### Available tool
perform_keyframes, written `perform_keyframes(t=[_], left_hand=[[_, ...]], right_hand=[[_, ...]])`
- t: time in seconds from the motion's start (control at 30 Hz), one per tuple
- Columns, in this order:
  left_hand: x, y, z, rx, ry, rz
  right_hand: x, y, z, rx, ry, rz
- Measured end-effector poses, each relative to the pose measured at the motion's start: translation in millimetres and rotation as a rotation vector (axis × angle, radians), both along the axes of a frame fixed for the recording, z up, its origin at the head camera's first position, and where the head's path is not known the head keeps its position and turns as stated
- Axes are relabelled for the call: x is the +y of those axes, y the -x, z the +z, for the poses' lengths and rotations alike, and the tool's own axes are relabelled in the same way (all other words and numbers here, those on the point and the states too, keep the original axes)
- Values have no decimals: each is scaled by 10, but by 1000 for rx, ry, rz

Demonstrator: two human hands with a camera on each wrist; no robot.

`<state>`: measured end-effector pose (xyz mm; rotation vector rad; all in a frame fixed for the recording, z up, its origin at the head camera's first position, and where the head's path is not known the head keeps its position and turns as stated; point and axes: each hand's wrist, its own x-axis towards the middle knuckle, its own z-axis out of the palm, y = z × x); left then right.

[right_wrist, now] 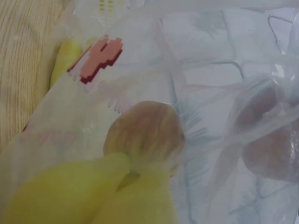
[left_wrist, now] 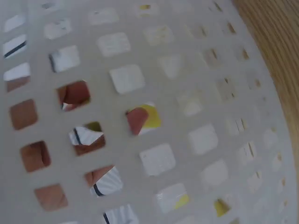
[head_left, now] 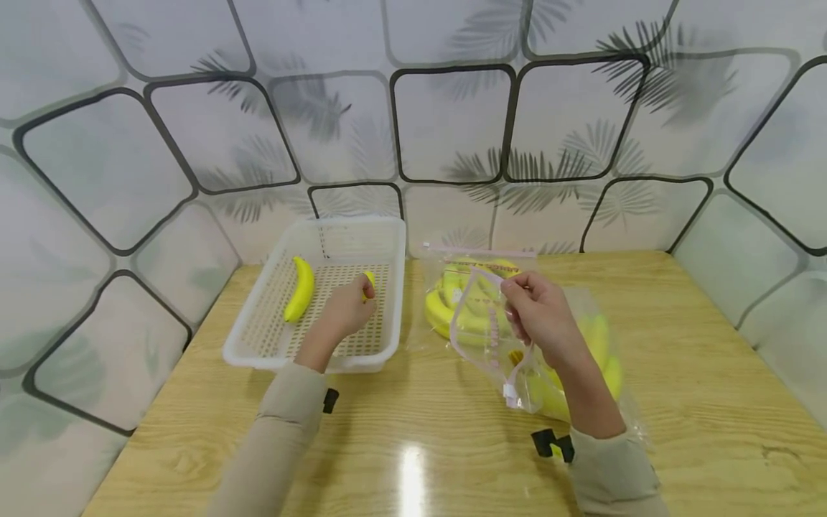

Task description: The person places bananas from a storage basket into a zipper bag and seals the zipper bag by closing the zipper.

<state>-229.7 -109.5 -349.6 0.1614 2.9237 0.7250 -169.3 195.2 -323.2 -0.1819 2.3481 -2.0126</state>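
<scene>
My left hand [head_left: 349, 310] is inside the white plastic basket [head_left: 232, 353] and grips a yellow banana [head_left: 369, 277], mostly hidden by the fingers. Through the holes of the basket wall [left_wrist: 177, 123], the left wrist view shows bits of the fingers and of yellow. Another banana [head_left: 300, 290] lies in the basket, left of that hand. My right hand [head_left: 539, 312] pinches the mouth edge of a clear zip bag [head_left: 474, 327] with pink trim and a white slider. Bananas [right_wrist: 70, 191] are inside this bag, their brown stem end close to the camera in the right wrist view.
Behind the held bag lies another clear zip bag [head_left: 481, 253] with several bananas [head_left: 441, 310] in it. Both bags and the basket rest on a wooden table [head_left: 413, 424]. A patterned curtain-like backdrop [head_left: 452, 129] rises along the table's back and sides.
</scene>
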Motion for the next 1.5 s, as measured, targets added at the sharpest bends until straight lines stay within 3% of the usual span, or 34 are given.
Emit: perform_keyframes(t=[0.2, 0.4, 0.53, 0.73, 0.93, 1.13, 1.3, 1.5], left_hand=[[-131, -183, 4, 155, -215, 100], [-196, -366, -57, 237, -392, 196], [-221, -440, -74, 299, -409, 256], [-215, -475, -3, 390, -433, 271], [-198, -507, 71, 444, -487, 254], [-162, -525, 151, 497, -604, 214], [-119, -579, 191, 442, -654, 173], [-12, -664, 246, 415, -610, 71]], right_hand=[[-20, 15, -45, 16, -9, 3], [-60, 17, -64, 15, -15, 12], [-92, 14, -32, 18, -22, 34], [-81, -29, 26, 25, -34, 16], [-47, -60, 34, 6, -30, -15], [-22, -67, 31, 21, -23, -46], [-18, -68, 22, 24, -33, -59], [-16, -71, 31, 26, -34, -58]])
